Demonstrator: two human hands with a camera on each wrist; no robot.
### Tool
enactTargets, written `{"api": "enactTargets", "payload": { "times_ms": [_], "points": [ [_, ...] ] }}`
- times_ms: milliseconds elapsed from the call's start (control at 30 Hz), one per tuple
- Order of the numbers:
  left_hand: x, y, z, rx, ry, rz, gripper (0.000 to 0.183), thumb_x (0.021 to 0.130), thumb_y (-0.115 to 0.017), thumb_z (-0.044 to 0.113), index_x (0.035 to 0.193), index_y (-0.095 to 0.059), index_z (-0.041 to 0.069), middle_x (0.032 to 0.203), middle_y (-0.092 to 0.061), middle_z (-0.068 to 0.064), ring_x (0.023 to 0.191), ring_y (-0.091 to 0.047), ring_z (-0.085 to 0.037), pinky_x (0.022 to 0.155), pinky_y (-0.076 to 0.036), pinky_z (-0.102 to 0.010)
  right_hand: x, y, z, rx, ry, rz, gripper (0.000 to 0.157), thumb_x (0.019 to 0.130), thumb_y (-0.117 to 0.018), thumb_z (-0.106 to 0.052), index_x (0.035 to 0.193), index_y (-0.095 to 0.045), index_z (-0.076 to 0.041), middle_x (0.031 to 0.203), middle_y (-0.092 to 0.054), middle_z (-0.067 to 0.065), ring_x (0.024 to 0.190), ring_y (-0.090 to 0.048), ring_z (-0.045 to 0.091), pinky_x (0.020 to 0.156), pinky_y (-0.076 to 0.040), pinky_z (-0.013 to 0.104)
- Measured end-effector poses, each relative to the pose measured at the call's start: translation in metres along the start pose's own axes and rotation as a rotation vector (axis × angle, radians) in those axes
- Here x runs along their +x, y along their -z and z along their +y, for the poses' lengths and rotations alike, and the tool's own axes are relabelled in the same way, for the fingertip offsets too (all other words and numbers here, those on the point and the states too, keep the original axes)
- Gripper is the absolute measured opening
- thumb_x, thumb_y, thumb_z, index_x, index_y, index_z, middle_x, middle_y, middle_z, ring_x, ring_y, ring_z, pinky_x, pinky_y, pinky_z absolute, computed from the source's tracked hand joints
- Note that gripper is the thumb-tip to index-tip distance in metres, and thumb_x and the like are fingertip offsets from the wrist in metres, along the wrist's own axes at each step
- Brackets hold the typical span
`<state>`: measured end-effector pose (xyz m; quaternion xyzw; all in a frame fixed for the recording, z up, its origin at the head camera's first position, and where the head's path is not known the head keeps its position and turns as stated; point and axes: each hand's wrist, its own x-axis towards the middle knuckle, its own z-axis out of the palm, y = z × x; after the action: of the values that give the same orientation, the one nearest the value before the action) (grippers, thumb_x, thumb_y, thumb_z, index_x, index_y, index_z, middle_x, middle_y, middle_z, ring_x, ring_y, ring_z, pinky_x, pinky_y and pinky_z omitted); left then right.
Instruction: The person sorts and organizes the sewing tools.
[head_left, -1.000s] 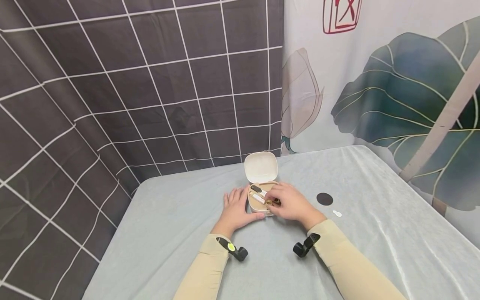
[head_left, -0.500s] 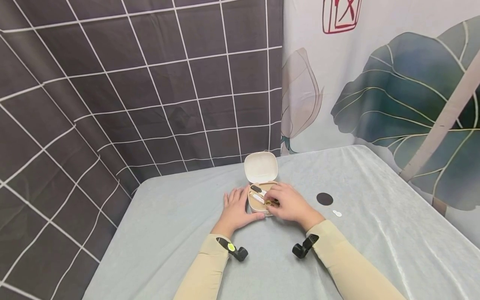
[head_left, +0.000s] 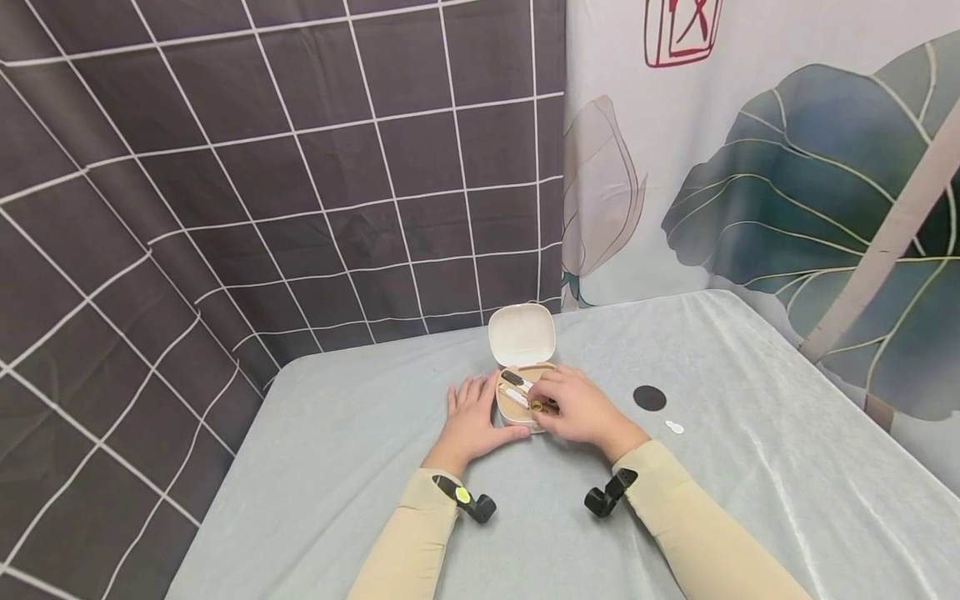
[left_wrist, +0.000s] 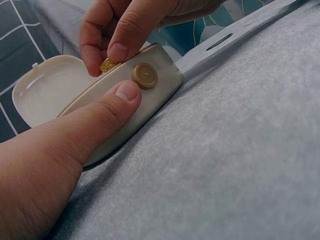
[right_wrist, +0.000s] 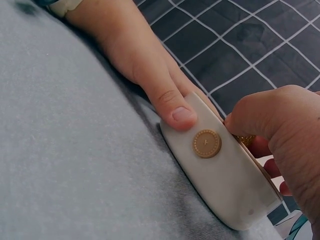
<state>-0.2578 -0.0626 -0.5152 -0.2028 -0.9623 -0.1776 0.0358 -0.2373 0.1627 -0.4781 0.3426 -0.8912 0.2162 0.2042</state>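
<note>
A small white sewing box (head_left: 517,414) stands on the cloth with its lid (head_left: 522,335) raised at the back. In its tan inside lie a black-and-white tool (head_left: 514,380) and a white piece (head_left: 513,395). My left hand (head_left: 470,423) rests against the box's left side, fingers straight, thumb on the front wall beside a round tan button (left_wrist: 145,75). Over the right part of the box, my right hand (head_left: 576,406) pinches a gold dimpled thimble (left_wrist: 107,65) between thumb and fingers, at the rim. The fingers hide part of the thimble and the inside.
On the light blue cloth (head_left: 360,450), right of the box, lie a flat black disc (head_left: 649,397) and a small white gourd-shaped piece (head_left: 674,427). A dark grid curtain (head_left: 337,208) and a white leaf-printed curtain (head_left: 630,250) hang behind the table.
My right hand has shifted very slightly, and the thimble in it has turned a little. The left hand and the box have stayed in place.
</note>
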Motion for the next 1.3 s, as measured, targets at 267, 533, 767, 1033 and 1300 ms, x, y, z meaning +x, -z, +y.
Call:
{"api": "enactTargets", "payload": {
  "times_ms": [267,533,767,1033,1300],
  "points": [
    [0.0006,-0.0004,-0.0007,0.000,0.000,0.001,0.117,0.075,-0.064,0.082,0.163,-0.021,0.017,0.156,-0.038,-0.015,0.150,-0.023,-0.036,0.121,-0.005,-0.063,-0.0002,-0.0006,0.0004,0.000,0.021,0.017,0.012,0.080,-0.076,-0.021,0.091,-0.071,-0.019,0.085,-0.059,-0.009,0.084,-0.051,0.013,0.080,-0.047,0.040],
    [0.0012,-0.0008,-0.0011,0.000,0.005,-0.006,0.118,0.075,-0.063,0.083,0.163,-0.019,0.017,0.157,-0.036,-0.014,0.151,-0.021,-0.035,0.121,-0.004,-0.063,-0.0004,-0.0001,0.0021,0.013,0.046,0.025,0.010,0.079,-0.077,-0.019,0.087,-0.071,-0.019,0.087,-0.061,-0.007,0.086,-0.054,0.016,0.083,-0.048,0.041],
    [0.0008,-0.0013,-0.0012,-0.001,0.003,-0.006,0.117,0.075,-0.063,0.083,0.163,-0.020,0.017,0.156,-0.037,-0.014,0.150,-0.022,-0.036,0.121,-0.005,-0.063,-0.0014,-0.0007,0.0037,-0.004,0.077,0.030,0.007,0.078,-0.077,-0.020,0.083,-0.071,-0.021,0.083,-0.056,-0.010,0.083,-0.051,0.014,0.079,-0.047,0.040],
    [0.0014,-0.0010,-0.0004,0.004,0.007,-0.011,0.118,0.075,-0.063,0.083,0.163,-0.020,0.017,0.157,-0.036,-0.014,0.151,-0.021,-0.035,0.121,-0.005,-0.063,-0.0021,-0.0007,0.0065,-0.036,0.110,0.018,0.004,0.080,-0.072,-0.024,0.078,-0.072,-0.022,0.083,-0.054,-0.010,0.081,-0.046,0.012,0.076,-0.044,0.038],
    [0.0008,-0.0013,0.0000,0.000,0.010,-0.012,0.117,0.075,-0.063,0.082,0.163,-0.019,0.017,0.157,-0.036,-0.014,0.150,-0.021,-0.035,0.121,-0.004,-0.063,-0.0019,0.0005,0.0066,-0.013,0.137,0.038,0.002,0.080,-0.072,-0.023,0.080,-0.070,-0.022,0.083,-0.055,-0.011,0.081,-0.048,0.012,0.075,-0.045,0.036]
  ]
}}
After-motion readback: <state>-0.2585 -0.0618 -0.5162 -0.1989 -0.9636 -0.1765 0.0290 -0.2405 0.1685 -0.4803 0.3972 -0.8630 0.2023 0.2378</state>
